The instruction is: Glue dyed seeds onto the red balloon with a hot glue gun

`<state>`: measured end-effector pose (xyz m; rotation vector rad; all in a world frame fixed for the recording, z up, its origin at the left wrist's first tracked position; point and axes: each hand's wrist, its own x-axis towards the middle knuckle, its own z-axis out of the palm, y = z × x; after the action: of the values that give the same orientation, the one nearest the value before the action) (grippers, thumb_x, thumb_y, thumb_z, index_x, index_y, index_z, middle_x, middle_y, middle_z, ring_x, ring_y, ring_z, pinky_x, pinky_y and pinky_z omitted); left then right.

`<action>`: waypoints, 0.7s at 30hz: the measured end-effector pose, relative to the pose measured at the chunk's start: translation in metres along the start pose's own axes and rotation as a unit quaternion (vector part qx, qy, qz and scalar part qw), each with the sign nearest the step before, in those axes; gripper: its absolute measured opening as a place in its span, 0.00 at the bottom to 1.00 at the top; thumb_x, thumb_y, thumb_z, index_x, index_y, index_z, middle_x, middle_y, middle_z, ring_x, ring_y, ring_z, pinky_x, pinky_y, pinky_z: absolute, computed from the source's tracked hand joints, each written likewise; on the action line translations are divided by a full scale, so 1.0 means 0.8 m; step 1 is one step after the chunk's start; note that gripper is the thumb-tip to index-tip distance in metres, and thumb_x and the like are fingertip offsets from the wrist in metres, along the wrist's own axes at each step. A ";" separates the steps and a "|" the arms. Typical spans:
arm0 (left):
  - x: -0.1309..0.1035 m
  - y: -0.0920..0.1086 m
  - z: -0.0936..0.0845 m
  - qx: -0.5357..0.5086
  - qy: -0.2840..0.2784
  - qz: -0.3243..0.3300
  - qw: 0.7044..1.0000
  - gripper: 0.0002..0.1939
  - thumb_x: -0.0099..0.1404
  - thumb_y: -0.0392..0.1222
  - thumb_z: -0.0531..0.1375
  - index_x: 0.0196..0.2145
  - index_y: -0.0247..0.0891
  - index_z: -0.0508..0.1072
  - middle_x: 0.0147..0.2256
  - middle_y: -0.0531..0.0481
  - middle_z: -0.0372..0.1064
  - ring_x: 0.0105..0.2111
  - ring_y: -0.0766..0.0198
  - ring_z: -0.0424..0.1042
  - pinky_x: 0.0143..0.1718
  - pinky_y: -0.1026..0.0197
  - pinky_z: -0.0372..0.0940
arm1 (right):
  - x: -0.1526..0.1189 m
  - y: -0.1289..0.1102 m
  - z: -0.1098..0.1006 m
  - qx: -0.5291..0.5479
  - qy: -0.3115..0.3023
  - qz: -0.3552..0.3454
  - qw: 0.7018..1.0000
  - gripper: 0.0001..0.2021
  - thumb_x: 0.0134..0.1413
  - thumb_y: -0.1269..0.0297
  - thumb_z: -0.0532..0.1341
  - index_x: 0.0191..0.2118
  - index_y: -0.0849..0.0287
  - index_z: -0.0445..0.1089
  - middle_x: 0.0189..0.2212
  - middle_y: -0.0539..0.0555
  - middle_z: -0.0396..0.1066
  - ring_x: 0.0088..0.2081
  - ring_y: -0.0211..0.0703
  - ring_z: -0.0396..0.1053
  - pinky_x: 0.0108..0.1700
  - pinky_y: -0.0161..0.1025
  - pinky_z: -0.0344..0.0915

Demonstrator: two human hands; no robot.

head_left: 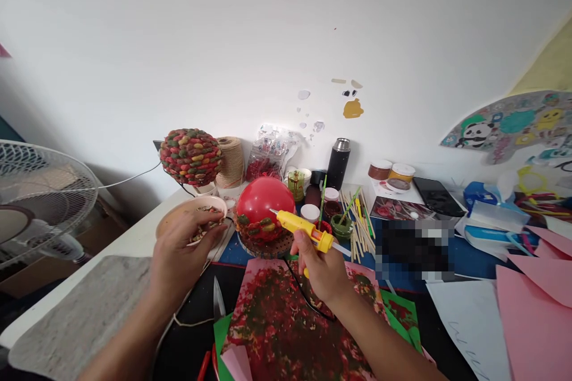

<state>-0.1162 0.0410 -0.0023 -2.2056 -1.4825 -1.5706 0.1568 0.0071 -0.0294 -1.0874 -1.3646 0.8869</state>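
Observation:
My right hand [324, 271] grips a yellow glue gun [304, 227]. Its nozzle points left, close in front of a red balloon [267, 197]. Painted shell-like pieces [257, 229] in red, green and ochre cover the balloon's lower part, which rests on a round perforated stand [272, 248]. Over a pale bowl [172, 220] of small beige pieces, my left hand [181, 253] has its thumb and fingers curled together; anything between the fingertips is too small to make out. A ball fully covered in similar coloured pieces [191, 156] stands behind the bowl.
Paint-stained pink paper [290, 321] lies in front, with scissors [218, 300] at its left. Behind are a twine spool [230, 161], a black flask [339, 164], paint jars [342, 227] and wooden sticks [357, 238]. A fan [42, 202] stands left; pink sheets [531, 309] lie right.

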 end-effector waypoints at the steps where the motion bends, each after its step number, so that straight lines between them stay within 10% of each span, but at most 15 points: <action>1: 0.005 0.004 0.004 0.001 -0.011 0.029 1.000 0.07 0.72 0.47 0.67 0.42 0.44 0.83 0.41 0.49 0.85 0.40 0.56 0.82 0.42 0.56 0.74 | 0.000 0.000 0.000 -0.007 -0.001 -0.003 1.000 0.36 0.65 0.25 0.57 0.26 0.55 0.71 0.14 0.47 0.62 0.17 0.40 0.65 0.24 0.36 0.62; 21: 0.020 0.002 0.021 0.051 -0.075 0.131 0.987 0.09 0.76 0.46 0.65 0.43 0.42 0.84 0.36 0.47 0.84 0.37 0.54 0.80 0.43 0.52 0.71 | -0.003 0.001 0.001 -0.055 -0.024 -0.033 0.998 0.35 0.69 0.28 0.55 0.29 0.55 0.76 0.14 0.46 0.61 0.16 0.40 0.64 0.21 0.36 0.60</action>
<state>-0.1030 0.0595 0.0023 -2.3869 -1.2104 -1.2468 0.1560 0.0055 -0.0309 -1.1048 -1.4951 0.8022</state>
